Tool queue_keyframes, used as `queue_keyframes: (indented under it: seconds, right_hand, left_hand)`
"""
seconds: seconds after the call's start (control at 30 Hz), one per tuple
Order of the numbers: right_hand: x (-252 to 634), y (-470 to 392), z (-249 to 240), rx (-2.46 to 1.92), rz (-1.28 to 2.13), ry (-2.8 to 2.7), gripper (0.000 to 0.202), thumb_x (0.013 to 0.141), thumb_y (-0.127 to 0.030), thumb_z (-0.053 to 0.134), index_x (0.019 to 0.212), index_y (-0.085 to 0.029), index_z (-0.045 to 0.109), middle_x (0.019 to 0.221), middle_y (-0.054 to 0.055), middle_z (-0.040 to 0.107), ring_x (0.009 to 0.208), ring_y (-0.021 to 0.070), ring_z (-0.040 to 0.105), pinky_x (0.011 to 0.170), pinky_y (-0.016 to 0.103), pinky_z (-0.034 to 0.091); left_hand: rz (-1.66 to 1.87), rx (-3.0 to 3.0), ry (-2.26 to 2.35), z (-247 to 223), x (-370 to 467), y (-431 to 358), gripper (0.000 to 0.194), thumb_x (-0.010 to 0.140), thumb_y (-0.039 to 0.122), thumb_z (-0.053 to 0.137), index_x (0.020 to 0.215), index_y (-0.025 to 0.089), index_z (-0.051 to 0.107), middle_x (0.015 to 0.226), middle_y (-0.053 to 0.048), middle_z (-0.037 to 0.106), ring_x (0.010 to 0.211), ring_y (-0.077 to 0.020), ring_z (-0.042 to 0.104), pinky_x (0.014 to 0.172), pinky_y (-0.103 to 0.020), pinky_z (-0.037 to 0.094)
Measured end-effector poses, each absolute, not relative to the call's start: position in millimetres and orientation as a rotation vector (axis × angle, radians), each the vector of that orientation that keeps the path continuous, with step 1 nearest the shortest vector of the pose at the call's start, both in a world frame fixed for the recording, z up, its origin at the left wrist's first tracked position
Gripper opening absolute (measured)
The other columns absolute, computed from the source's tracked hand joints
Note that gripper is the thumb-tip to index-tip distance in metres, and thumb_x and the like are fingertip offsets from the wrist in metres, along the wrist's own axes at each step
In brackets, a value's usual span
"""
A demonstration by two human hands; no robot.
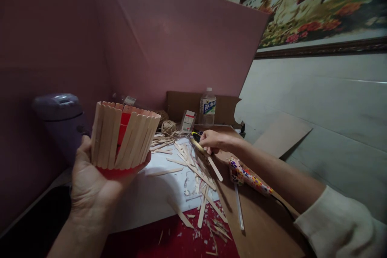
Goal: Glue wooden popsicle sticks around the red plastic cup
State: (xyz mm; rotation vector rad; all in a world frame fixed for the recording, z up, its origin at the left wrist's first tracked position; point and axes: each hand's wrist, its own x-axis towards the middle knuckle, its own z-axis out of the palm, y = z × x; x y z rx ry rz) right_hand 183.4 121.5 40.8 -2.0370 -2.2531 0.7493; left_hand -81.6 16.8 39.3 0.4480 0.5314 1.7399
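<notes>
My left hand (93, 185) grips a red cup (121, 172) from below and the side, holding it raised. Upright wooden craft sticks (102, 137) ring the cup's wall. One gap between them shows red. Over the cardboard's left edge, my right hand (213, 141) has its fingers closed. A yellowish curved strip (198, 145) runs by its fingertips, and a pale round-ended craft stick (215, 168) juts out below it. Whether these are one piece is unclear. Right of that lies a flower-patterned glue gun (249, 177), with a clear glue stick (239, 207) near it.
Loose and cut craft sticks (193, 165) litter the white sheet (136, 201) and red cloth (145, 240). Brown cardboard (263, 225) lies at right. Behind stand a plastic bottle (208, 107), a clear box (188, 121) and twine balls (168, 127). A purple container (62, 125) stands at left.
</notes>
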Motion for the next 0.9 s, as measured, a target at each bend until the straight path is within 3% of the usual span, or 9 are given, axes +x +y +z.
queue_keyframes:
  seconds: [0.17,0.27,0.43,0.9]
  right_hand:
    - [183.7,130.8,34.2,-2.069,0.791,-2.239,0.017,0.089,-0.028,0.058,0.086,-0.012,0.061,0.068,-0.002,0.060,0.050,0.0072,0.052,0.046,0.020,0.043]
    - [184.5,132.5,34.1,-2.099,0.784,-2.245,0.021,0.091,-0.032,0.058,0.101,-0.013,0.061,0.089,0.002,0.064,0.069,0.0120,0.062,0.060,0.027,0.053]
    - [185.9,136.6,34.6,-2.125,0.707,-2.240,0.030,0.091,-0.033,0.057,0.115,-0.015,0.058,0.112,0.007,0.062,0.092,0.0199,0.063,0.077,0.038,0.055]
    - [171.2,132.2,20.5,-2.043,0.103,-2.311,0.032,0.092,-0.032,0.057,0.120,-0.017,0.056,0.120,0.009,0.059,0.101,0.0219,0.061,0.084,0.042,0.052]
  left_hand:
    - [1.726,0.457,0.491,34.9,-85.1,18.5,0.038,0.081,0.049,0.051,0.110,0.028,0.065,0.112,-0.011,0.069,0.099,-0.0401,0.062,0.065,-0.067,0.051]
    - [1.714,0.476,0.481,32.8,-86.3,19.6,0.034,0.082,0.048,0.050,0.109,0.031,0.065,0.113,-0.009,0.069,0.100,-0.0397,0.063,0.068,-0.067,0.052]
    - [1.704,0.462,0.487,33.5,-86.6,20.5,0.033,0.083,0.048,0.050,0.108,0.033,0.065,0.113,-0.009,0.069,0.100,-0.0403,0.063,0.067,-0.067,0.052]
    - [1.685,0.428,0.512,33.2,-88.0,20.6,0.033,0.081,0.048,0.052,0.107,0.032,0.065,0.114,-0.009,0.069,0.095,-0.0403,0.064,0.062,-0.068,0.053]
